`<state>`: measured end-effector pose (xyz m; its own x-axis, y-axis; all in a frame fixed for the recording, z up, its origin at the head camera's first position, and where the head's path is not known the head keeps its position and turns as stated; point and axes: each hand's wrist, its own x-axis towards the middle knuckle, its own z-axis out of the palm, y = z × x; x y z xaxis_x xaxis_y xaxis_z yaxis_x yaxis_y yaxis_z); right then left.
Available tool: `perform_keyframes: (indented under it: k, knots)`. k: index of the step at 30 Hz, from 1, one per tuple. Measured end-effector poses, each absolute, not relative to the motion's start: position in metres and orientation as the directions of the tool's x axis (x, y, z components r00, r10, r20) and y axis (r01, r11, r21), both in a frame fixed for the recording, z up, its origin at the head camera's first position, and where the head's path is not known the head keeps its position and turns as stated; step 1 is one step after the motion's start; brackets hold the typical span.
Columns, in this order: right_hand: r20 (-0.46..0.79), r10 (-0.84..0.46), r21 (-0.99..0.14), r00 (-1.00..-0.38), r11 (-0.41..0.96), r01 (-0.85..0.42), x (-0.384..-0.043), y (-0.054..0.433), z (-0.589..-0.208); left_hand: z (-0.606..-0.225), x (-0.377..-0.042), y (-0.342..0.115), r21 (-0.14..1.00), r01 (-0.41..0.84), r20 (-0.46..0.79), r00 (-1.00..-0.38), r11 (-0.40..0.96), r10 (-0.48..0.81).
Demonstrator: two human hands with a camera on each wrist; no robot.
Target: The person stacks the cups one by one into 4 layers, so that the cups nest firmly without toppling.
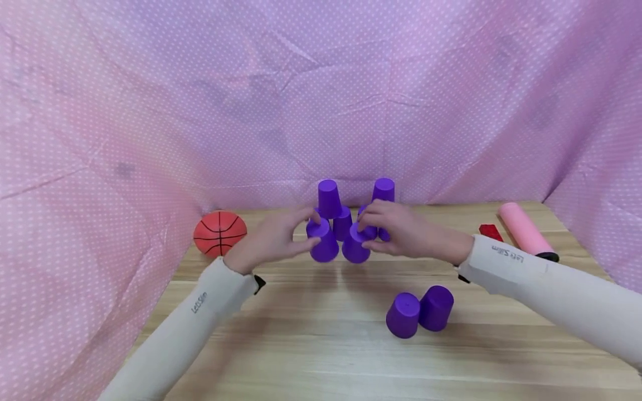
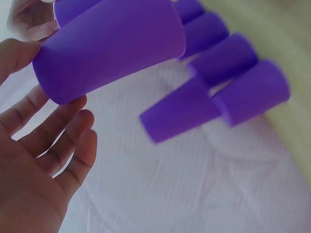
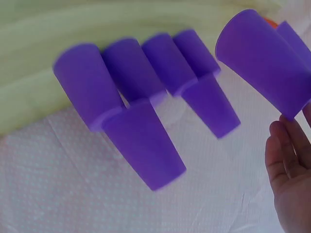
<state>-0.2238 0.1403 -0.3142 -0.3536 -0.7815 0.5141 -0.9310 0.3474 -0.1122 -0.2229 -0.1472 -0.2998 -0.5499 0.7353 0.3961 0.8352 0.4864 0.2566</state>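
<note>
My left hand (image 1: 273,236) pinches an upside-down purple cup (image 1: 322,245) near its base, between thumb and fingers. Close beside it on the right, another upside-down purple cup (image 1: 355,249) is gripped the same way by my right hand (image 1: 401,228). Just beyond the hands, several purple cups stand upside down in a row; one (image 3: 138,73) shows well in the right wrist view. Two further cups, a left one (image 1: 329,199) and a right one (image 1: 383,189), sit on top, each straddling a pair. My right hand partly covers the right pair in the head view.
Two upside-down purple cups, one (image 1: 403,316) and its neighbour (image 1: 436,309), stand side by side at front right. An orange ball (image 1: 220,233) lies at the left, a pink cylinder (image 1: 526,231) and a red object (image 1: 490,232) at the right. A dotted pink curtain (image 1: 281,111) surrounds the table.
</note>
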Motion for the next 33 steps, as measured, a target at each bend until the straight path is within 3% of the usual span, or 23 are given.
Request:
perform_keyframes:
  k: [6, 13, 17, 25, 33]
  knots:
    - [0.524, -0.738, -0.146, -0.425, 0.414, -0.899, -0.253, 0.134, -0.293, -0.27, -0.253, -0.145, 0.243, 0.852, 0.541, -0.515, 0.463, 0.664]
    - [0.414, -0.642, -0.222, -0.645, 0.616, -0.756, -0.286, 0.131, -0.277, -0.252, -0.278, -0.138, 0.227, 0.779, 0.563, -0.594, 0.584, 0.574]
    - [0.357, -0.592, -0.227, -0.723, 0.695, -0.682, -0.297, 0.129, -0.277, -0.248, -0.29, -0.131, 0.241, 0.751, 0.557, -0.626, 0.615, 0.546]
    - [0.308, -0.562, -0.23, -0.768, 0.739, -0.633, -0.314, 0.127, -0.292, -0.25, -0.309, -0.115, 0.25, 0.746, 0.564, -0.631, 0.617, 0.533]
    - [0.273, -0.552, -0.269, -0.788, 0.742, -0.614, -0.325, 0.128, -0.298, -0.257, -0.323, -0.102, 0.331, 0.71, 0.536, -0.684, 0.622, 0.495]
